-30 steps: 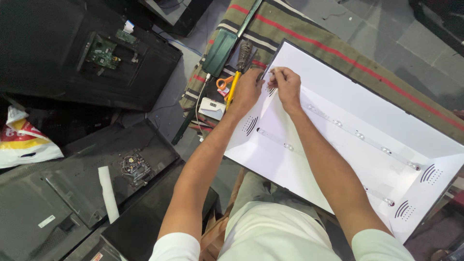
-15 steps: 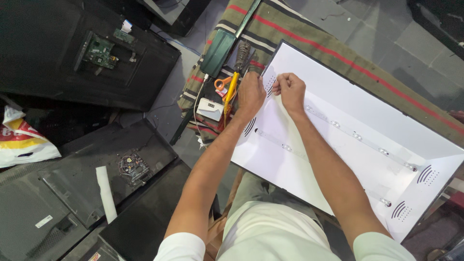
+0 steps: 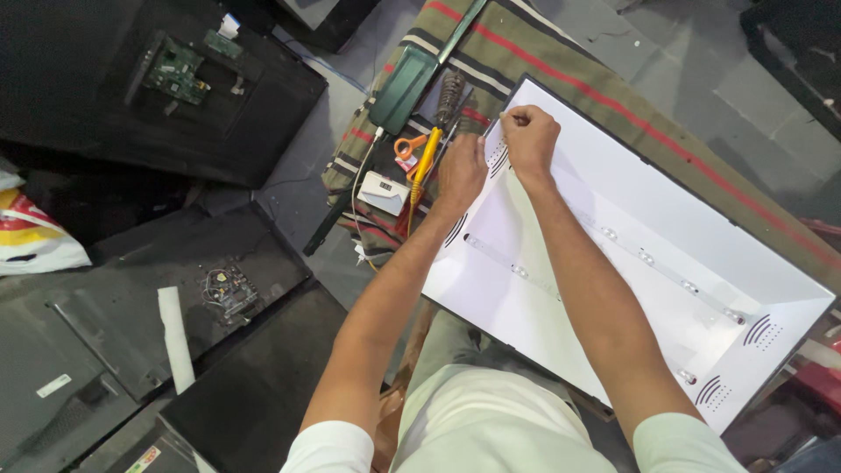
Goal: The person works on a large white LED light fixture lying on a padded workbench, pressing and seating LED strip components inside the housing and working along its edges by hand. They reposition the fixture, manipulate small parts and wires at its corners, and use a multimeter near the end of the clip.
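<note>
While the left hand [image 3: 459, 172] presses flat on the white panel [image 3: 613, 263], the right hand [image 3: 528, 136] pinches something small at its corner.

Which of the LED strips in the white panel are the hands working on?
The upper LED strip: both the left hand and right hand sit at its far end. The shorter strip lies untouched.

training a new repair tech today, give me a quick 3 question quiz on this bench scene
1. True or false: both hands are at the near-left corner of the white backlight panel.
2. Which tool lies just left of the left hand? A) yellow-handled screwdriver B) hammer C) tape measure
3. What covers the table under the panel?

Key:
1. True; the right hand pinches something small there.
2. A
3. A striped cloth.
</note>
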